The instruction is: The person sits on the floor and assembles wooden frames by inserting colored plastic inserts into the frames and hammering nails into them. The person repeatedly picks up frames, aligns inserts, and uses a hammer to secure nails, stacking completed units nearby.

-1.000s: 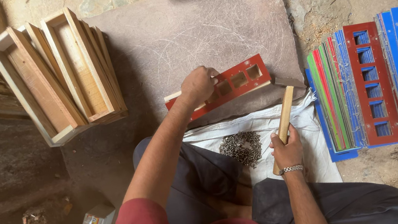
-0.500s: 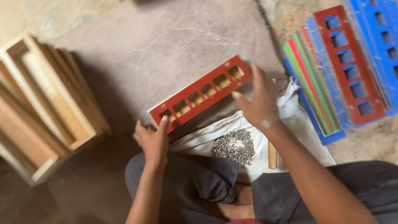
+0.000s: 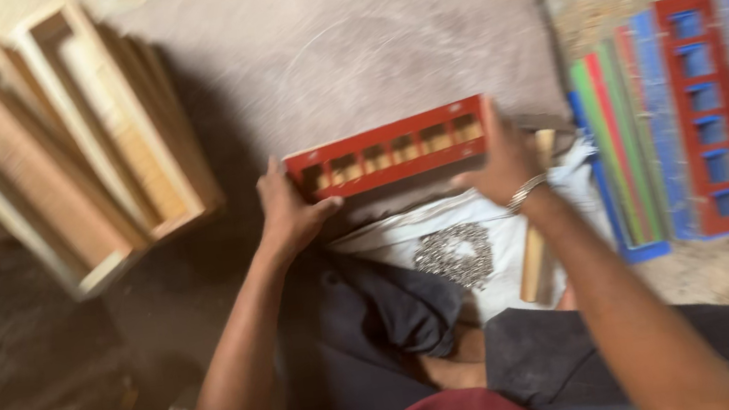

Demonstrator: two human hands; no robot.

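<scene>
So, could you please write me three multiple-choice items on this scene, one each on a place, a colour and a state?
1. Where does the pile of small metal pieces lie?
A. On the white cloth at the person's lap
B. Inside a wooden frame
C. On the blue panels

2. What colour is the slotted frame in the hands?
A. Blue
B. Green
C. Red

3. How is that frame held?
A. By one hand only
B. By the left hand and right hand, one at each end
C. By neither, lying free

Answers: 1 A, the pile sits on the cloth; 2 C, its face is red; 3 B, each hand grips one end.
</scene>
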